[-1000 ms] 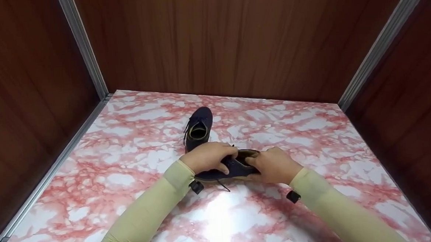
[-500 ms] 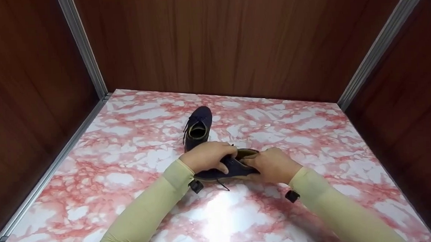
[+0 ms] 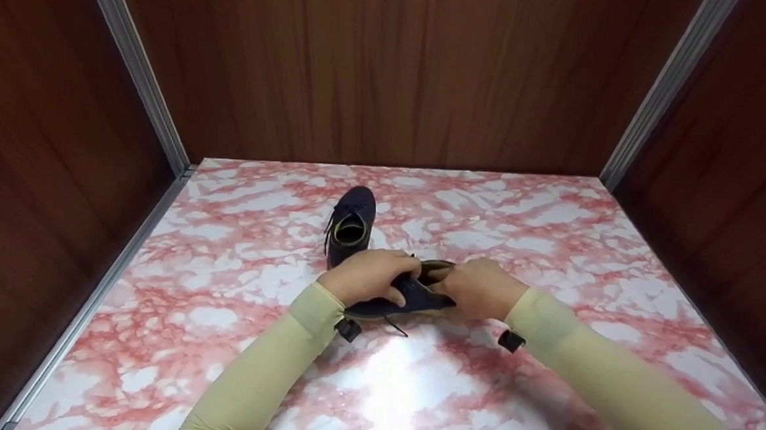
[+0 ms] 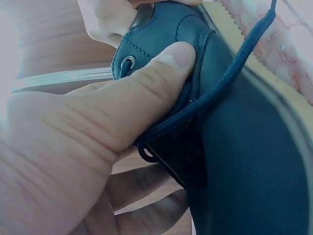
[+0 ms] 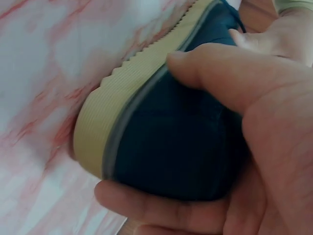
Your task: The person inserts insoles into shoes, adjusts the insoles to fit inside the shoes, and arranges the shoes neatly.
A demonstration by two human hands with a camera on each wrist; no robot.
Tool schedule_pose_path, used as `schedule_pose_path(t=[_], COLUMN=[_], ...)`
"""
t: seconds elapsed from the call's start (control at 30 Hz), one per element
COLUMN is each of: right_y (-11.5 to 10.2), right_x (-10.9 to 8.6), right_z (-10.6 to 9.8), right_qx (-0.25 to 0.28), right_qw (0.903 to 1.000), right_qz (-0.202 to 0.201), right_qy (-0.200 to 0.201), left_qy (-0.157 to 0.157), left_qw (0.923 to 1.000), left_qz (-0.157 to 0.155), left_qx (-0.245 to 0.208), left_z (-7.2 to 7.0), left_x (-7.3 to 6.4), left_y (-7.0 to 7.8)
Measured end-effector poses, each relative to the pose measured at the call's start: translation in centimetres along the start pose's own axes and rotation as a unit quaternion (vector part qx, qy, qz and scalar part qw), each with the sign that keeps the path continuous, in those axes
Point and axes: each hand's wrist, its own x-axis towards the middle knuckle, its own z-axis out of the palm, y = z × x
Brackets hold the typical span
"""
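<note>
A dark navy lace-up shoe [image 3: 419, 298] with a pale tan sole lies sideways near the table's middle, toe to the left. My left hand [image 3: 370, 276] grips it over the lacing; in the left wrist view the thumb [image 4: 164, 68] presses beside an eyelet and a dark shoelace [image 4: 244, 61] runs across the upper. My right hand [image 3: 482, 288] holds the heel end, partly hiding the opening. In the right wrist view its thumb lies along the heel's side [image 5: 166, 137], with fingers curled round the back. A matching shoe [image 3: 358, 203] stands behind the left hand, toe pointing away.
The table top [image 3: 234, 373] has a red and white marbled pattern. Brown wood-grain panels [image 3: 375, 71] enclose it at the back and both sides, with metal posts [image 3: 147, 90] in the corners. One lace end [image 3: 399, 327] hangs from the near side of the held shoe.
My right hand has shifted slightly left at the heel end, and the shoe opening's near edge has changed shape a little. The left hand and the other shoe stay nearly as they were.
</note>
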Motion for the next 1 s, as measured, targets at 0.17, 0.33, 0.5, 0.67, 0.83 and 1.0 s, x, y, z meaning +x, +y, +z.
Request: schedule_pose_path(t=[0.17, 0.33, 0.5, 0.67, 0.83, 1.0], right_y=[0.1, 1.2, 2.4, 2.5, 2.9, 3.4], right_x=[0.2, -0.4, -1.0, -1.1, -2.1, -2.7], right_z=[-0.6, 0.5, 1.2, 1.4, 2.3, 2.5], right_qx=[-0.005, 0.021, 0.042, 0.047, 0.058, 0.091], right_qw=[0.9998, 0.9989, 0.9968, 0.9956, 0.9939, 0.9931], right_qz=[0.005, -0.031, -0.049, -0.052, -0.051, -0.022], right_qy=[-0.021, 0.028, 0.047, 0.062, 0.078, 0.070], left_qy=[0.005, 0.000, 0.003, 0.001, -0.014, -0.006], left_qw=[1.0000, 1.0000, 1.0000, 0.9999, 0.9999, 0.9996], left_qz=[-0.002, -0.001, -0.002, -0.001, 0.000, 0.004], left_qx=[0.000, -0.001, 0.005, 0.010, 0.000, -0.026], left_z=[-0.3, -0.2, -0.7, -0.8, -0.5, -0.3], left_x=[-0.1, -0.2, 0.0, 0.1, 0.0, -0.1], left_y=[-0.1, -0.2, -0.2, -0.1, 0.1, 0.1])
